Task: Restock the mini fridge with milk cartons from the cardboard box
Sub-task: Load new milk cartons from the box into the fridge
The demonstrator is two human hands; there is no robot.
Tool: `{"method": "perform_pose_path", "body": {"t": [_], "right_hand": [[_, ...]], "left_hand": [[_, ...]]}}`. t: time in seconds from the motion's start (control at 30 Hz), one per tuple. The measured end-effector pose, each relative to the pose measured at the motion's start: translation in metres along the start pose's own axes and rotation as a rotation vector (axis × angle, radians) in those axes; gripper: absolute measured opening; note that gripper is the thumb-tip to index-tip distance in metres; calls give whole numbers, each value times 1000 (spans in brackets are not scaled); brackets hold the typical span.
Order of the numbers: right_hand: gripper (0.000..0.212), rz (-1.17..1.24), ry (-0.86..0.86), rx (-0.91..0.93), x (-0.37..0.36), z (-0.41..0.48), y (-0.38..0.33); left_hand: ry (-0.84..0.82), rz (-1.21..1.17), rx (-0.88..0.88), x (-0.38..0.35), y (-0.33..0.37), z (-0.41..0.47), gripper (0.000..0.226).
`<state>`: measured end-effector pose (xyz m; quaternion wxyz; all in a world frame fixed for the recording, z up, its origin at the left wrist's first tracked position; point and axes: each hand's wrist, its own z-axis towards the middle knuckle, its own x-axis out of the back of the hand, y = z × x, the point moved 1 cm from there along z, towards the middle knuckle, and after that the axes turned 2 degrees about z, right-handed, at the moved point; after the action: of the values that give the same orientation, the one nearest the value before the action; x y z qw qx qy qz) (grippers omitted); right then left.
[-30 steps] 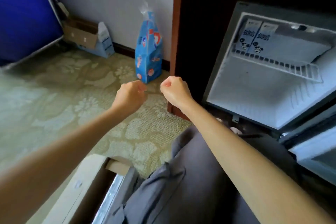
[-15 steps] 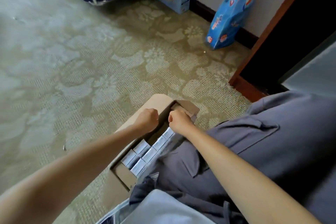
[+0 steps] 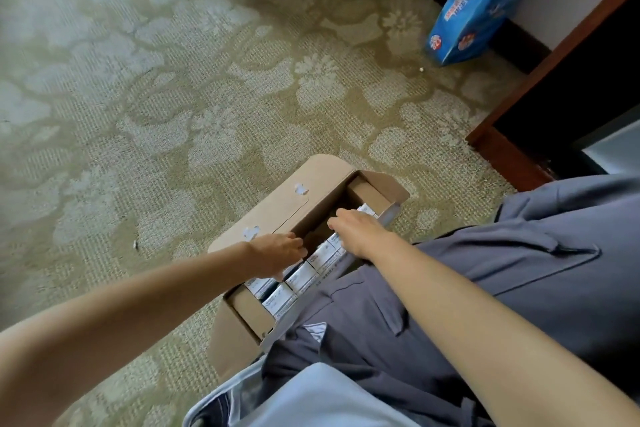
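Grey trousers (image 3: 450, 288): the person's leg, nearest the camera on the right. Its cloth overlaps the right edge of the box.
Pale blue cloth (image 3: 311, 399): at the near edge, just below the box. What it is cannot be told.
Cardboard box (image 3: 242, 315): on the carpet near centre, touching the leg, with its long flap (image 3: 287, 204) folded open to the left.
Milk cartons (image 3: 301, 276): small white cartons standing in rows in the near half and along the right side of the box. The far-left part is a dark gap.
Left hand (image 3: 277, 255): reaches over the left wall into the box, fingers dipping among the carton tops. The tips are hidden, so a grip cannot be told.
Right hand (image 3: 360, 232): palm down over the far cartons, fingers fairly straight, with nothing seen in its hold.
Progress: no carton is lifted out yet. The gap suggests some are gone, and most of the box appears left to move.
Patterned carpet (image 3: 173, 97): green and floral, stretching far and left.
Obstacle: the raised leg lies between the box and the right side, so each carton would probably have to be carried over it.
Dark wood frame (image 3: 519, 107): far right. The fridge itself cannot be made out.
Blue printed bag (image 3: 485, 0): far right, leaning on the wall.
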<state>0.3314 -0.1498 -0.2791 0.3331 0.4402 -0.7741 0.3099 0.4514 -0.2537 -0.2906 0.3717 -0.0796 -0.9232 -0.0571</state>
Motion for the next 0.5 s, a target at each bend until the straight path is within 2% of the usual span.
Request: {"method": "perform_pose_path", "body": {"t": [0.17,0.27,0.33,0.43,0.5], "right_hand": [[34,-130,-30,94,-1,12,2],[33,-206,-53,148,0,19,2],[28,-250,-64,189,0,23,4],[26,-255,-56,220,-1,25,6],[27,-249,-45,205,-2,25,6]], "left_hand": [[33,54,-77,-3,-2,-4,60],[106,42,-58,-6,-5,-5,61],[222,58,-91,-11,-7,-6,52],[347,62,-39,-16,-7,-3,40],[316,11,0,-11,-4,0,34]]}}
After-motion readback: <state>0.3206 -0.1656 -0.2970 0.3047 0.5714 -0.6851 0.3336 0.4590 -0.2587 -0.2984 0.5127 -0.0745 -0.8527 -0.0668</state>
